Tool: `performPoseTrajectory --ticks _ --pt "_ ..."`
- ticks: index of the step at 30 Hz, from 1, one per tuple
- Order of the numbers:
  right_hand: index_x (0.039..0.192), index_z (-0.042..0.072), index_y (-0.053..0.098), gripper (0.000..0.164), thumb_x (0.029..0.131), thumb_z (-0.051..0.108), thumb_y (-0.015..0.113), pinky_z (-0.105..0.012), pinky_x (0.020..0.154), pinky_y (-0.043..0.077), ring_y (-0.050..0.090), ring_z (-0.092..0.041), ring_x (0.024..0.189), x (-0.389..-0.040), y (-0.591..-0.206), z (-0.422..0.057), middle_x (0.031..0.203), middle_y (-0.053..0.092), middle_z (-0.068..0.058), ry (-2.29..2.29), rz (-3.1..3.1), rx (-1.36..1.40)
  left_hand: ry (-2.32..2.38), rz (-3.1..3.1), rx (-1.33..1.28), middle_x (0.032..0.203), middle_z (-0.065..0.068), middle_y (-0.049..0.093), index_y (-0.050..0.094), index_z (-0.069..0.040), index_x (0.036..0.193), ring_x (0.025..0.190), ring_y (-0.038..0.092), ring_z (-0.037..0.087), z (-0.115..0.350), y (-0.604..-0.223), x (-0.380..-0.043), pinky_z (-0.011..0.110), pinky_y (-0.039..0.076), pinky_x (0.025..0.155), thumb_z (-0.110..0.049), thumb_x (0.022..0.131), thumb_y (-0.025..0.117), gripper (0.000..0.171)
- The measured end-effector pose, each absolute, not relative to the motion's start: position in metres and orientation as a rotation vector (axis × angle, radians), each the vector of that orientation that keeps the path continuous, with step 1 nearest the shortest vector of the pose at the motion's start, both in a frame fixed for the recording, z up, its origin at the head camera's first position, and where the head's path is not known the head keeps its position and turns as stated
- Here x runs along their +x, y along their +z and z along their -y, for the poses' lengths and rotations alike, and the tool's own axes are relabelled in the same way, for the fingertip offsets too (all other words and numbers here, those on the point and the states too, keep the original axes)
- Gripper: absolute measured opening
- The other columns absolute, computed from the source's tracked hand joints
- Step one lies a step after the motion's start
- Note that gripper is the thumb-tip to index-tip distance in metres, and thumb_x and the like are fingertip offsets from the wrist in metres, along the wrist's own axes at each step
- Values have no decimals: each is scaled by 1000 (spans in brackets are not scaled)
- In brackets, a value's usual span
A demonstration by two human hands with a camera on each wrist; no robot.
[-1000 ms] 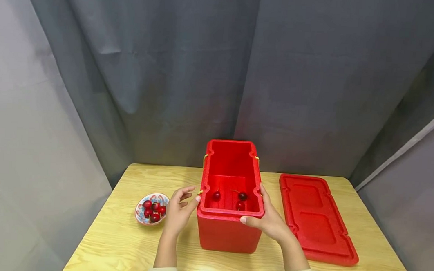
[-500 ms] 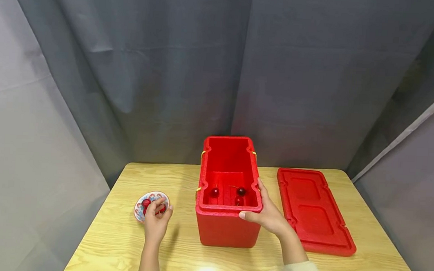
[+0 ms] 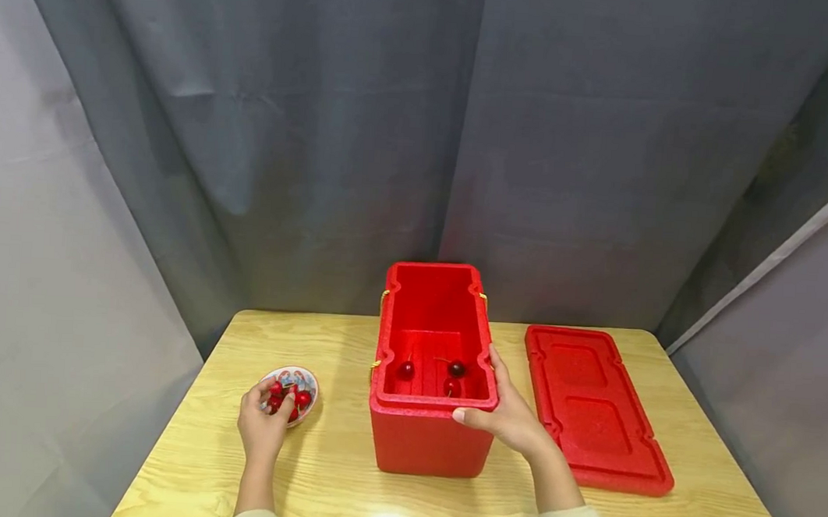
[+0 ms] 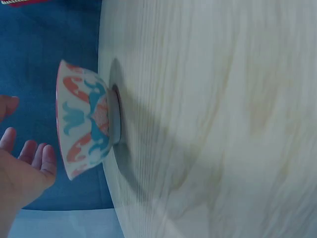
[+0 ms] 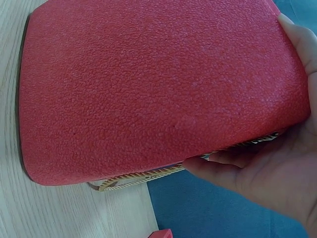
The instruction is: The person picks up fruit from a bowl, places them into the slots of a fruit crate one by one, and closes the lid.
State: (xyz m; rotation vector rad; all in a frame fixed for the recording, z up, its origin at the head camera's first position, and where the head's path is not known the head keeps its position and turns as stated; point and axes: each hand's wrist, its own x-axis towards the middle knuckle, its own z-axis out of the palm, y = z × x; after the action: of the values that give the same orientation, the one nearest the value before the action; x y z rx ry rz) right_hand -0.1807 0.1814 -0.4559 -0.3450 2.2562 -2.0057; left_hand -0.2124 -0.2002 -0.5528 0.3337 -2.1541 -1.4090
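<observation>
In the head view, the left hand (image 3: 262, 426) is hovering at the bowl (image 3: 304, 375) of cherries (image 3: 303, 399) on the tabletop (image 3: 332, 488), its grip loosely parted; the right hand (image 3: 518, 424) is clasping the red box (image 3: 432, 443), where three cherries are lying. In the left wrist view, relaxed fingers (image 4: 48, 158) are hanging beside the bowl. In the right wrist view, the grip is holding the box, a gold cord (image 5: 141, 177) running alongside.

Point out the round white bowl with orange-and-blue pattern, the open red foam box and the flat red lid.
Round white patterned bowl (image 4: 86, 120): left wrist view, outer wall.
Open red foam box (image 3: 431, 444): head view, near outer wall.
Flat red lid (image 3: 594, 411): head view, middle of the upper face.
</observation>
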Motion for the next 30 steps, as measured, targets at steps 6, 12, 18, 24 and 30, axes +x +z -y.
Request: performPoseTrajectory --ticks 6,12,18,24,30 --pt "149 24 5 109 70 19 80 -40 80 50 41 -33 120 -180 -454 -181 140 34 -9 -2000 -2256 -347 -1348 2193 379 110 24 50 58 2 116 102 51 39 212 -553 -219 46 42 81 -6 77 73 43" --pt "149 24 5 111 68 20 81 -40 79 51 41 -35 120 -179 -454 -182 140 33 -10 -1977 -2283 -323 -1382 2248 394 112 26 48 55 5 117 104 49 40 214 -556 -225 49 44 85 -5 78 71 44" --pt "149 25 4 111 69 21 81 -40 79 51 41 -33 120 -181 -454 -183 140 33 -8 -1982 -2280 -328 -1370 2302 453 110 26 47 55 7 117 101 48 39 214 -558 -235 49 42 87 -3 78 71 44" --pt "149 25 5 111 68 20 81 -40 79 51 42 -35 119 -181 -456 -183 140 34 -10 -1982 -2285 -328 -1379 2399 495 110 28 45 53 10 117 102 46 41 215 -558 -239 50 39 88 -2 78 70 44" --pt "149 25 5 111 68 21 81 -40 79 51 41 -34 121 -180 -457 -182 141 33 -9 -1981 -2293 -311 -1320 2447 507 108 29 46 54 10 117 100 47 42 214 -557 -243 51 40 86 -1 79 67 42"
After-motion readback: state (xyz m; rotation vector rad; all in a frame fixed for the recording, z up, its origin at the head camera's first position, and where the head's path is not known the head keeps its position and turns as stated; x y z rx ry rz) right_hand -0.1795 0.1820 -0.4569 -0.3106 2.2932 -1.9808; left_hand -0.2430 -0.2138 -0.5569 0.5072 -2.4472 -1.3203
